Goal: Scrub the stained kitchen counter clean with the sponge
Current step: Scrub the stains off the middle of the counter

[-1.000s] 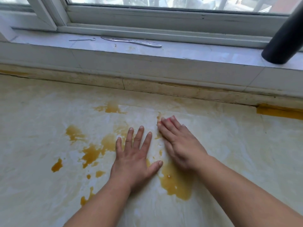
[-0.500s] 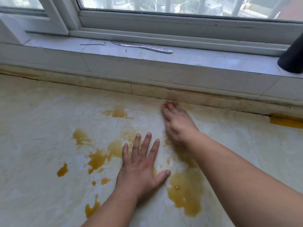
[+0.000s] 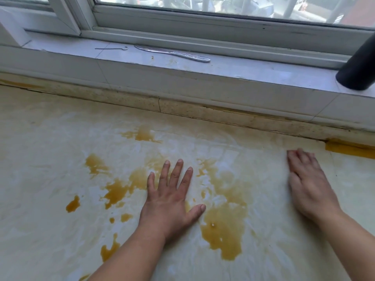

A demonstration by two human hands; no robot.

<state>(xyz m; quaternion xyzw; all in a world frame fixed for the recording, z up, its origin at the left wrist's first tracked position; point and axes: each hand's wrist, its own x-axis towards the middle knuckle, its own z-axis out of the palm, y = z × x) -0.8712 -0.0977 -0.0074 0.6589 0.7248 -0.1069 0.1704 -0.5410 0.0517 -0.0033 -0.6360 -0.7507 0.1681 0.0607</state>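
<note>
The counter point(image 3: 50, 159) was a pale, cream-coloured slab, and it ran from the near edge of view up to a grimy, yellowed strip below the window sill point(image 3: 243, 72). Amber-brown stains point(image 3: 223, 228) lay over its middle: one large puddle just right of the left hand, smaller blotches point(image 3: 115, 191) to that hand's left, a lone spot point(image 3: 73, 204) further left again, and a faint smear point(image 3: 143, 135) nearer the wall. The surface around them looked wet and streaked white.

The left hand point(image 3: 170, 201) lay flat on the counter, palm down, fingers straight and spread, thumb out to the side, holding nothing. The right hand point(image 3: 308, 185) was well apart from it, out to the right and close to the back edge; it too pressed palm down with the fingers straight and together, their tips blurred. I could see nothing in its grasp, though whatever might have been beneath the palm was hidden. No sponge showed anywhere in view.

Just beyond the right fingertips a yellow strip point(image 3: 349, 150) ran along the foot of the wall. Up on the sill lay a metal knife point(image 3: 172, 53) with a patterned handle, a thin wire hook point(image 3: 111, 48) beside it on the left, and at the far right a dark cylinder point(image 3: 359, 72) leaning against the window frame point(image 3: 203, 23).
</note>
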